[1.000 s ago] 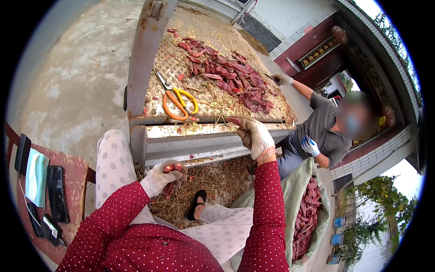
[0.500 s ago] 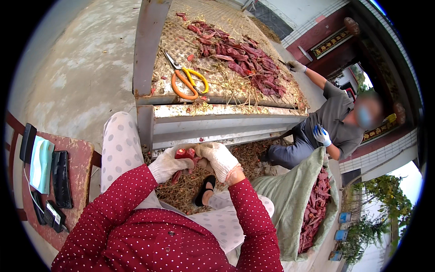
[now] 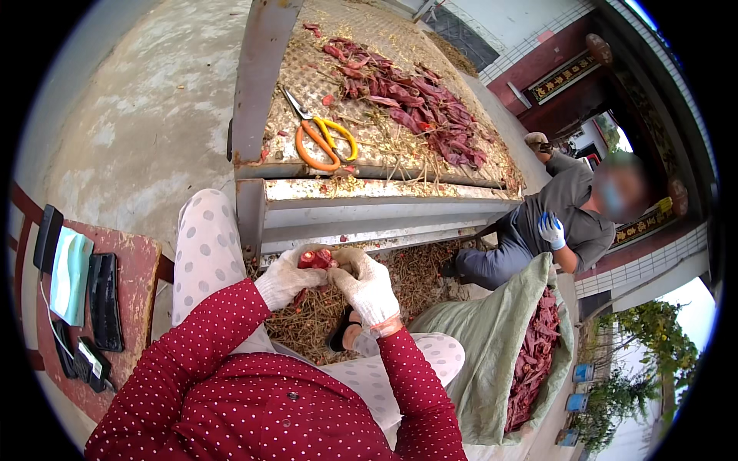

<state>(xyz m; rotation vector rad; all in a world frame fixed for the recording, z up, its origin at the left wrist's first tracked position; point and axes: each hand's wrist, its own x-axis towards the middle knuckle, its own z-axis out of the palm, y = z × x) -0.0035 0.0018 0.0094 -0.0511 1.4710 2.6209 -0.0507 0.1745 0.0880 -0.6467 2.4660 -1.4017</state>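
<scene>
My left hand (image 3: 284, 278), in a whitish knit glove, is closed around a small bunch of dried red chili peppers (image 3: 314, 260), their cut or broken ends facing up. My right hand (image 3: 367, 287), gloved the same way, has its thumb and fingers curled together at the bunch's right side; its fingertips partly hide what they touch. Both hands are over my lap, in front of the metal table's near edge (image 3: 369, 189). On that table lie orange-and-yellow-handled scissors (image 3: 321, 144), with blades pointing away, beside a heap of dried chili peppers (image 3: 415, 104).
An open green woven sack (image 3: 469, 326) of dried peppers stands at my right. Beyond it sits a co-worker (image 3: 565, 200) in a grey shirt and gloves. Dry stems (image 3: 307, 338) litter the ground. A red stool (image 3: 142, 269) at left bears a mask, a black case and small devices.
My right hand has shifted slightly left and down, and its fingers have drawn in at the peppers. The co-worker's far hand has left the table edge and moved back.
</scene>
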